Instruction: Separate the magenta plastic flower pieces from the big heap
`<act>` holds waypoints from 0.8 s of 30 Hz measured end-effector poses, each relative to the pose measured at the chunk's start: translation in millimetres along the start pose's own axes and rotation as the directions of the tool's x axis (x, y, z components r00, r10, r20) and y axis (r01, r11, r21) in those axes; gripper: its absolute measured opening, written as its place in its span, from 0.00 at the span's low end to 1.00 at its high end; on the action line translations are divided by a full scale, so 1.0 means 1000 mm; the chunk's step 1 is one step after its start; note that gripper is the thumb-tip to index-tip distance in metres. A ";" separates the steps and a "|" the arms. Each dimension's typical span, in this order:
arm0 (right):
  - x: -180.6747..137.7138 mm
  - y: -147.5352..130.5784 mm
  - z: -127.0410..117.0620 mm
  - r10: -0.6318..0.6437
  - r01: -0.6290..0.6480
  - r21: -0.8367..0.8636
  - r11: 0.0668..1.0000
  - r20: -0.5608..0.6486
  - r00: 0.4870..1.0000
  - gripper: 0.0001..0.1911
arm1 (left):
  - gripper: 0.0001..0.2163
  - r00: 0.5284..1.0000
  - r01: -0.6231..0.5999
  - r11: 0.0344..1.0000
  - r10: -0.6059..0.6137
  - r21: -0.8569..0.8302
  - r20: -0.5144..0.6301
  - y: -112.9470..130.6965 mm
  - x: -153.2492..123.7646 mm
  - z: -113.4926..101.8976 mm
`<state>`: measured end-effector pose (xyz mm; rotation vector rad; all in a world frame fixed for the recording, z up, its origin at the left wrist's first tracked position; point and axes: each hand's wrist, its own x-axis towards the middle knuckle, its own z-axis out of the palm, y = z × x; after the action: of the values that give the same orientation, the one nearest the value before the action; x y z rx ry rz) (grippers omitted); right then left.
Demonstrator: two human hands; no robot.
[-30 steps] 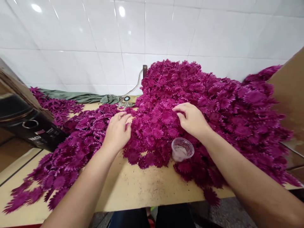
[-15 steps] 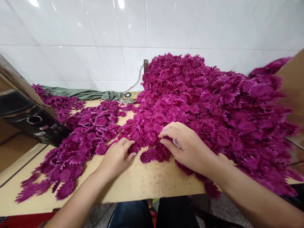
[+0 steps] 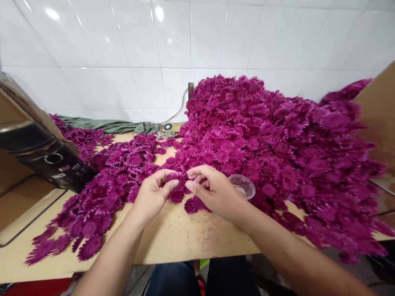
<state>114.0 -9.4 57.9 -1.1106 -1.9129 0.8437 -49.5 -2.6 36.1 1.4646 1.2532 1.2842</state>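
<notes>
My left hand (image 3: 156,190) pinches a magenta artificial flower layer (image 3: 173,176) between thumb and fingertips, just above the tabletop. Facing it, my right hand (image 3: 212,187) has its thumb and fingers drawn together, a small gap from the left fingertips; anything in that pinch is too small to make out. Behind the right wrist a small clear plastic tub (image 3: 243,185) stands among the petals. A large heap of magenta flower layers (image 3: 240,119) rises beyond my right hand. A lower pile of them (image 3: 123,164) spreads out on the left.
A black cylinder with a metal ring (image 3: 58,160) leans by a cardboard box (image 3: 21,96) at the left. Green cloth (image 3: 117,124) lies along the tiled wall (image 3: 129,37). Another cardboard sheet (image 3: 378,111) stands at the right. The pale tabletop's front edge (image 3: 197,260) is above my legs.
My right hand has moved left, close to my left hand, and the clear tub behind it now shows. My left hand has lifted slightly with a flower layer in its fingers.
</notes>
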 end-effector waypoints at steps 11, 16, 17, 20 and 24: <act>0.021 0.011 0.008 0.101 -0.097 0.077 0.992 -0.054 0.993 0.15 | 0.18 0.994 0.097 0.972 -0.105 -0.213 -0.026 -0.005 0.012 0.031; 0.030 0.010 0.005 0.231 -0.242 0.413 0.878 0.078 0.970 0.06 | 0.21 0.989 0.146 0.970 -0.137 -0.193 0.059 -0.002 0.009 0.030; 0.031 0.009 0.005 0.243 -0.266 0.454 0.850 0.110 0.964 0.06 | 0.22 0.987 0.157 0.970 -0.147 -0.188 0.068 -0.002 0.009 0.029; 0.033 0.003 0.007 0.259 -0.297 0.522 0.800 0.145 0.955 0.06 | 0.24 0.987 0.148 0.975 -0.136 -0.163 0.084 -0.003 0.008 0.027; 0.044 -0.003 0.002 0.275 -0.262 0.501 0.825 0.048 0.960 0.06 | 0.23 0.996 0.075 0.988 -0.069 -0.138 0.052 0.004 0.008 0.025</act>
<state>96.0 28.3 71.1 -1.0599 -1.3993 1.3860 -24.1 5.6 37.1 1.3313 1.1515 1.2561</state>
